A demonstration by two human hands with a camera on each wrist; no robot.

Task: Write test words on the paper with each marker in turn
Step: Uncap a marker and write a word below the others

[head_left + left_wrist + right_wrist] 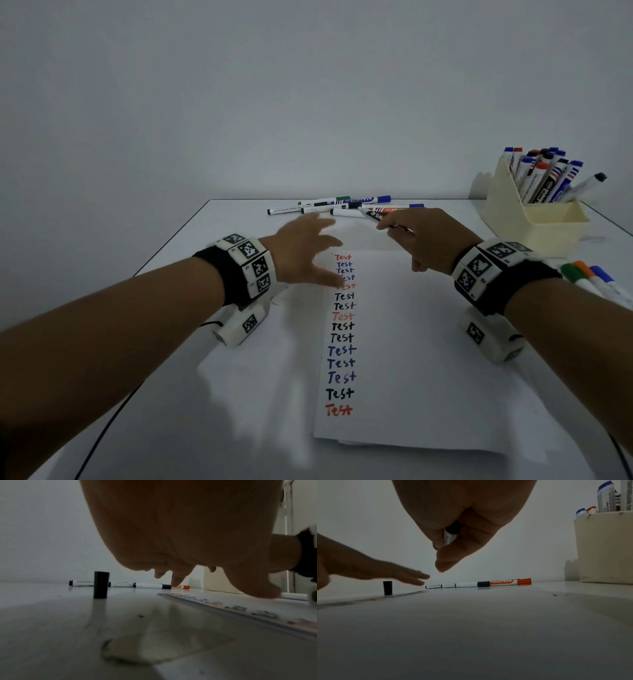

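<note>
On top of the white table point(178, 342) lies the paper point(428, 359), and a long row of "Test" words point(340, 329) in red, blue and black runs down it — so a lot of the writing looks done already. Off to the right stands a cream box point(534, 226) full of markers, which I think are waiting for their turn, so more is likely left to do. At the far edge sits a little pile of markers point(342, 205) lying flat, maybe the ones already used. Over the top of the paper, the left hand point(305, 246) is spread out with straight fingers and holds nothing. Its edges are blurry. Near it, the right hand point(424, 240) has its fingers curled around a marker point(380, 216) with a white and black body. A small black cap point(101, 584) stands up on the table — so this marker is probably open and ready to write the next word.
</note>
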